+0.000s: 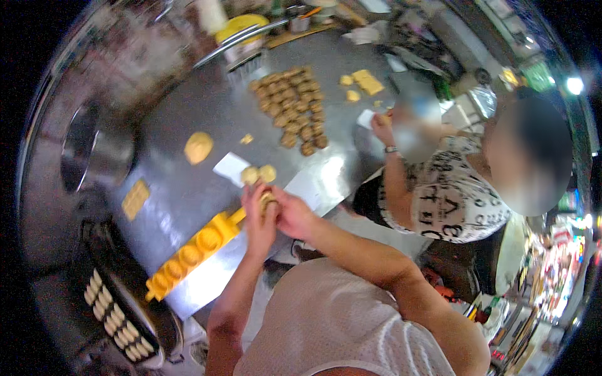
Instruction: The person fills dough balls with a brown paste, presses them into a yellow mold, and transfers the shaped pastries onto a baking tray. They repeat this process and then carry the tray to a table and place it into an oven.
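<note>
My left hand [260, 218] and my right hand [294, 214] meet over the near edge of the metal table [164, 113]. Between them they cup a small yellowish-brown lump of dough [268, 197], mostly covered by the fingers. Just beyond my fingertips lie two pale yellow dough pieces [258, 174], beside a white flat scraper [231, 168]. A yellow mould [190, 256] with several round fluted hollows rests along the table edge, its handle end close to my left hand.
Rows of brown balls [291, 105] cover the table's middle. A dough lump [198, 148] and a dough slab [136, 199] lie left. A steel pot [110, 155] and a tray of pale rolls [117, 319] stand farther left. At right, another person's hand [383, 127] holds a white scraper [366, 119].
</note>
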The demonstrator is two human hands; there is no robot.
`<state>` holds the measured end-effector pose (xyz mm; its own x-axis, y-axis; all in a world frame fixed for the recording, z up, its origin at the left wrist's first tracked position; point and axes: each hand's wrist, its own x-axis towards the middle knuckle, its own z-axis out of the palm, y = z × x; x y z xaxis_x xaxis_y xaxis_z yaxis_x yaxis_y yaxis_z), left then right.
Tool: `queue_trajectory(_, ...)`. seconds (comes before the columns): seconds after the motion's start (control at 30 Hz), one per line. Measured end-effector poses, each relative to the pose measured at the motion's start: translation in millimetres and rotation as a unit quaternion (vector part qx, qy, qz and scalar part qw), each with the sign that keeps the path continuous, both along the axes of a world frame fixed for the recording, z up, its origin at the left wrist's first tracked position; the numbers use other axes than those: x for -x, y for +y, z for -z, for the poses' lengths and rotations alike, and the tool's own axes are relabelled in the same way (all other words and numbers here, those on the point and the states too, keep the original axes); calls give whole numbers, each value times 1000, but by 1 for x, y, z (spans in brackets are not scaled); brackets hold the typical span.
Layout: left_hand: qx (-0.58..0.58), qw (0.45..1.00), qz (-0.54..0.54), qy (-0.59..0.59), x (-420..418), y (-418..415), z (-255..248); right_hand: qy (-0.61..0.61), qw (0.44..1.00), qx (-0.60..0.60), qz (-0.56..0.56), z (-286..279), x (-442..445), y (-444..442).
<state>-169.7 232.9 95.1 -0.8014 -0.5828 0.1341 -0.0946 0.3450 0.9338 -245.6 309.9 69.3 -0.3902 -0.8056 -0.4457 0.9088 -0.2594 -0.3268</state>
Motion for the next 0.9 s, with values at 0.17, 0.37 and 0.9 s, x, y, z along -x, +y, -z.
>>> queue_trajectory(0.17,50,998,38,-9,-14,-8,4,6,999,-2,-50,-23,6,10)
queue_trajectory(0.37,54,998,11,34,-14,0,9,43,998,-38,11,-23,-9,3)
queue_trajectory(0.9,-97,994,3,46,-22,-35,-18,-119,987,73,-81,-26,40,24)
